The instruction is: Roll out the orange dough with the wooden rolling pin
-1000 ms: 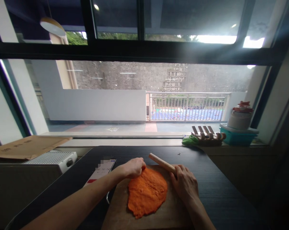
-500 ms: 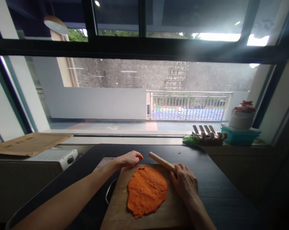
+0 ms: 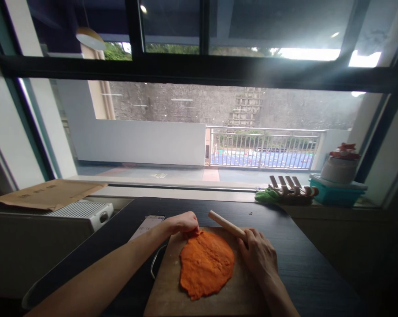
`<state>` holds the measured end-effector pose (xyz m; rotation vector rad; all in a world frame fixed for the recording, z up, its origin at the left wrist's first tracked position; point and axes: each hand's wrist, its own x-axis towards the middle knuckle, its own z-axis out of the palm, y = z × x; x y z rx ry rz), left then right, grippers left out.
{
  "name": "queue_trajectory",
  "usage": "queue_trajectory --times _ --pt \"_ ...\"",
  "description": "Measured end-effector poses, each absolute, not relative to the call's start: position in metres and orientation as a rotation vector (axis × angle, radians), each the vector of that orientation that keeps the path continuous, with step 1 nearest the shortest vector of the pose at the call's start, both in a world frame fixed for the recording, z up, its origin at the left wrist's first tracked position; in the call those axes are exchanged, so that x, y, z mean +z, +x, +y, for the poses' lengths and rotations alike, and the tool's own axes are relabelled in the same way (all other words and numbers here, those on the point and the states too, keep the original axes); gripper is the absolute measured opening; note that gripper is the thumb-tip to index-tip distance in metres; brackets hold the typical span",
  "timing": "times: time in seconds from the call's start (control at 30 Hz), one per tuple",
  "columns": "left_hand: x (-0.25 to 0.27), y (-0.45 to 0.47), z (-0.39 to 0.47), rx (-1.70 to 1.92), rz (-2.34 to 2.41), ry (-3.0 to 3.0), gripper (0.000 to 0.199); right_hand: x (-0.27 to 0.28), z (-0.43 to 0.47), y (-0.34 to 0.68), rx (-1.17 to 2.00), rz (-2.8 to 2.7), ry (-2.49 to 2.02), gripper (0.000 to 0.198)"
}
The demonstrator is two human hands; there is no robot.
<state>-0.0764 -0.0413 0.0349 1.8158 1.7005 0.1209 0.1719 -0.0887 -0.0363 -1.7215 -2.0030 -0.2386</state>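
Observation:
A flattened sheet of orange dough (image 3: 207, 264) with a ragged edge lies on the wooden board (image 3: 162, 290). At its far left edge, my left hand (image 3: 186, 223) is closed, the fingertips pinching the dough's rim. My right hand (image 3: 260, 253) is wrapped round one end of a pale wooden rolling pin (image 3: 227, 223). The pin slants over the board's far right corner, its free end pointing away from me and to the left. My right palm and the gripped end of the pin are hidden from view.
A phone (image 3: 146, 226) lies on the dark table (image 3: 304, 264) beyond my left forearm. A metal handle (image 3: 154, 262) curves beside the board. On the sill stand a teal box (image 3: 337, 193) with a jar (image 3: 339, 168) and a green cloth (image 3: 266, 196). A brown envelope (image 3: 50, 193) lies at left.
My left fingers have come down to the dough's far edge and closed on it. The right hand still holds the rolling pin. The whole view has shifted slightly.

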Motion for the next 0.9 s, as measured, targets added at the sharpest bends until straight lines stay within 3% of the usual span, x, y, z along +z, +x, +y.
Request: queue_trajectory --times 0.4,0.57,0.9 --pt "0.038 -0.081 -0.042 -0.001 1.611 1.687 0.008 -0.038 -0.089 0.173 -0.223 -1.997 -1.724 0.016" --pt "0.036 -0.089 -0.038 0.195 1.585 1.59 0.013 -0.038 -0.089 0.173 -0.235 -2.002 -1.714 0.017" --pt "0.047 -0.069 -0.049 -0.109 1.666 2.145 0.009 -0.037 -0.088 0.173 -0.253 -2.009 -1.73 0.017"
